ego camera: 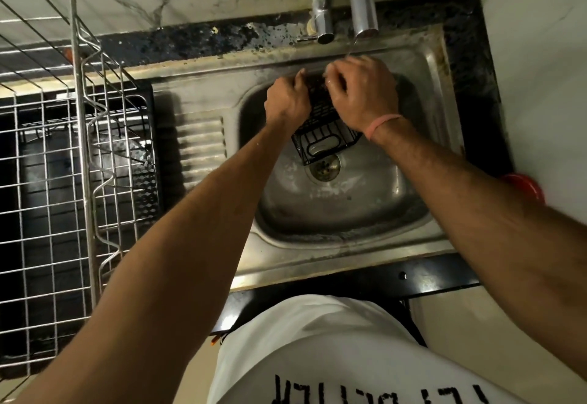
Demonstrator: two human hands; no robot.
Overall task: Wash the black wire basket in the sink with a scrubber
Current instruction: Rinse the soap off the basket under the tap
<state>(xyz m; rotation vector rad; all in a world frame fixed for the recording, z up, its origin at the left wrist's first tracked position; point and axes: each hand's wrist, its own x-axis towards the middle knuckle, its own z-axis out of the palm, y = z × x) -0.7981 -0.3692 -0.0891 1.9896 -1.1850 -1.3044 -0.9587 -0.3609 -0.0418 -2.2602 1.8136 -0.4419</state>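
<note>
Rinsing step: left hand (287, 101) fingers clamped on black wire basket (324, 132) under tap stream at 12 o'clock; right hand (362, 92) grip unclear; next needs scrubber, not visible.

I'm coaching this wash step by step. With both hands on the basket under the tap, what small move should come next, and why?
Probably shift the black wire basket up so its lower end meets the water. The left hand and right hand hold its top end by the tap, where a thin stream falls, while the lower end sits over the drain. No scrubber is visible.
</note>
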